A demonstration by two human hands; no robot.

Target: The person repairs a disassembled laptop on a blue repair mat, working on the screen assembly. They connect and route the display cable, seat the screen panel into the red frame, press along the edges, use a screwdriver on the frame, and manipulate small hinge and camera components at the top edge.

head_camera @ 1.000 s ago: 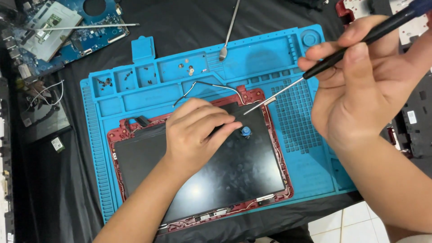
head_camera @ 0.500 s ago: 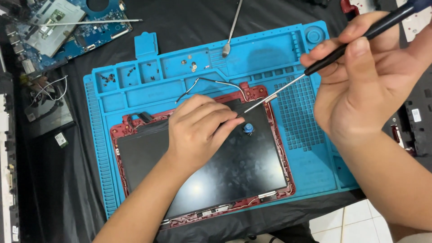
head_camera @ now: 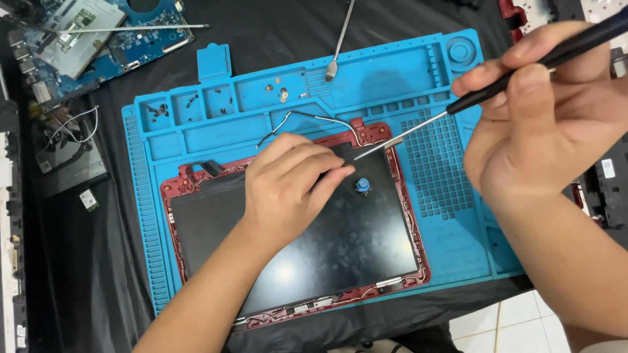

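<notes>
A dark screen panel (head_camera: 307,255) in a red frame (head_camera: 418,258) lies on a blue work mat (head_camera: 458,242). My left hand (head_camera: 288,186) rests palm down on the panel's upper middle, fingers bent and pressing near its top edge. My right hand (head_camera: 549,124) grips a black-handled screwdriver (head_camera: 458,104); its thin shaft slants down-left and its tip sits by my left fingertips at the top edge of the frame. A small blue knob (head_camera: 362,186) stands on the panel just right of my left hand. A thin cable (head_camera: 314,119) loops above the frame.
The mat's top compartments hold small screws (head_camera: 157,111) and round parts (head_camera: 282,95). A metal spudger (head_camera: 340,40) lies across the mat's upper edge. A blue circuit board (head_camera: 98,33) with a long thin tool sits at top left on black cloth. Dark casing parts (head_camera: 605,183) lie at right.
Both hands hold almost the same pose; the view has shifted slightly and the screwdriver tip stays at the frame's top edge.
</notes>
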